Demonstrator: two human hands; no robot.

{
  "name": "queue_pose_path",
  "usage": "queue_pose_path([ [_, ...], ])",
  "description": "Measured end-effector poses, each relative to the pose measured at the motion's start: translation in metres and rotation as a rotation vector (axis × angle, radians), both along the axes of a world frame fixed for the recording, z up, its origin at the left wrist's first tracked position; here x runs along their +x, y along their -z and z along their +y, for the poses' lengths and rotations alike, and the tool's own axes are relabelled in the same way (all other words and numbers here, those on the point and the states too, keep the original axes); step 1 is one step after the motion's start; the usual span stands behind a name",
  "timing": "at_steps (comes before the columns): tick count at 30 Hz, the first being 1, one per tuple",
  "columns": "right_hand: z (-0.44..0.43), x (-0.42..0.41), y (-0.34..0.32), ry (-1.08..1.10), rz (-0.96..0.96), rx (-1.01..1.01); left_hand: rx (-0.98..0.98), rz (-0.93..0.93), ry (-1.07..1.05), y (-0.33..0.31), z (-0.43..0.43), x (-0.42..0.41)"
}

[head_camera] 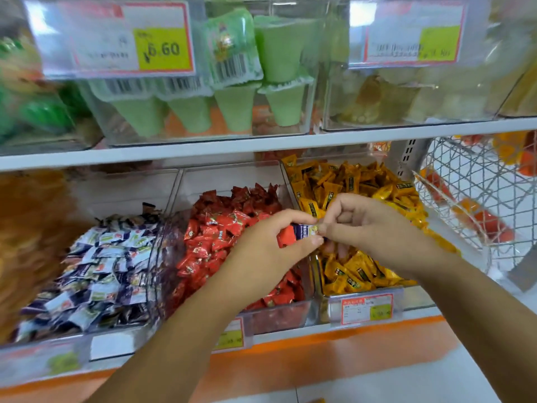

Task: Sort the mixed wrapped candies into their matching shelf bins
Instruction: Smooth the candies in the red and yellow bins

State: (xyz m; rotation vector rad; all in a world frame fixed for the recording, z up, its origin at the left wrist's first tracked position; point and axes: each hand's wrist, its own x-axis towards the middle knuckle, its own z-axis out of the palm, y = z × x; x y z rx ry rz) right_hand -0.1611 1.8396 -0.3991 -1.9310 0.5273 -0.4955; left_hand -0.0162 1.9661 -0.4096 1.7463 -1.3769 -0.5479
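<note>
Head view: the left hand had its fingers curled around a red candy in a glossy, crinkled wrapper. A blue-and-white candy sat just beside it, between the left forefinger and thumb. The right hand, fingers bent, pinched the near end of that blue-and-white wrapper, so the fingertips of both hands met there.

Below the left knuckles lay the clear plastic red bin, heaped with matching shiny red packets. Under the right fingers was the yellow bin, full of flat yellow packets. Well left of the fingers stood the blue-and-white bin, its small square packets piled loosely.

Above the fingers ran a white shelf edge, which carried green cone-shaped packs behind a price tag. Right of the right wrist hung a wire basket, close to the yellow bin's side. Open room lay toward the person, over the orange shelf front.
</note>
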Motion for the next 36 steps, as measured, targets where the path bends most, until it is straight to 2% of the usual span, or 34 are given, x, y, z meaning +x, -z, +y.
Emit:
queue_pose_path([
  [9,0.009,0.017,0.001,0.082,-0.161,0.133,-0.059,-0.094,-0.073,0.003,-0.016,0.015],
  [14,0.003,0.020,0.009,0.129,-0.096,-0.089,-0.048,-0.153,-0.219,-0.004,-0.015,0.039],
  [19,0.001,0.026,0.014,0.163,-0.060,-0.142,0.033,-0.227,-0.289,-0.004,-0.009,0.074],
  [24,0.002,0.029,0.014,0.169,-0.059,-0.176,-0.066,-0.050,-0.253,-0.009,0.004,0.081],
  [29,0.004,0.032,0.016,0.190,-0.033,-0.228,-0.187,0.048,-0.331,-0.019,0.028,0.094],
  [33,0.007,0.035,0.017,0.203,0.021,-0.303,-0.228,-0.038,-0.466,-0.024,0.057,0.111],
  [36,0.009,0.038,0.016,0.221,0.045,-0.326,-0.126,-0.116,-0.602,-0.020,0.080,0.130],
])
